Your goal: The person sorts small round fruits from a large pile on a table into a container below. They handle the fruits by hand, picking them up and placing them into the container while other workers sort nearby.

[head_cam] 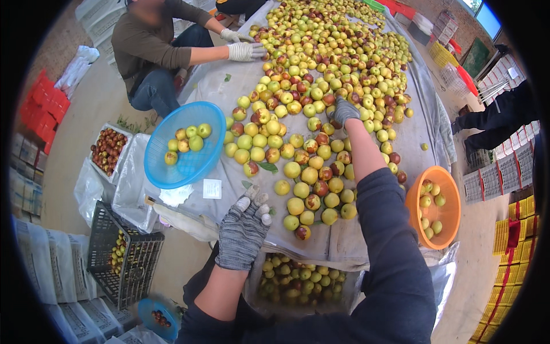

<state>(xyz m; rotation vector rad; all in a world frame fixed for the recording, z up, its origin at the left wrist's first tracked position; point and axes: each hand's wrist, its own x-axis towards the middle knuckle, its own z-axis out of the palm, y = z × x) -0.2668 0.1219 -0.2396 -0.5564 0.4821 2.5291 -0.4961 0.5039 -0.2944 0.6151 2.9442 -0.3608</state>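
Note:
Jujubes [320, 163], yellow-green with red-brown patches, lie loose across a table covered with a grey cloth [219, 90]. My right hand [345, 112], in a grey knit glove, reaches in among them at mid-table. Its fingertips point down and away, and whatever they grip is hidden. Near the front edge, my left hand [242, 230] hovers in a matching glove with pale, worn fingertips. Its fingers are bent and no fruit shows in it, though the palm is partly hidden. Beside it, a loose cluster of jujubes spreads to the right.
A blue plastic basket [215, 116] at left and an orange one [455, 206] at right hold several jujubes each. Below the table edge sits a lined box [356, 286] of jujubes. A gloved co-worker [150, 51] touches the pile; a black crate [124, 279] stands lower left.

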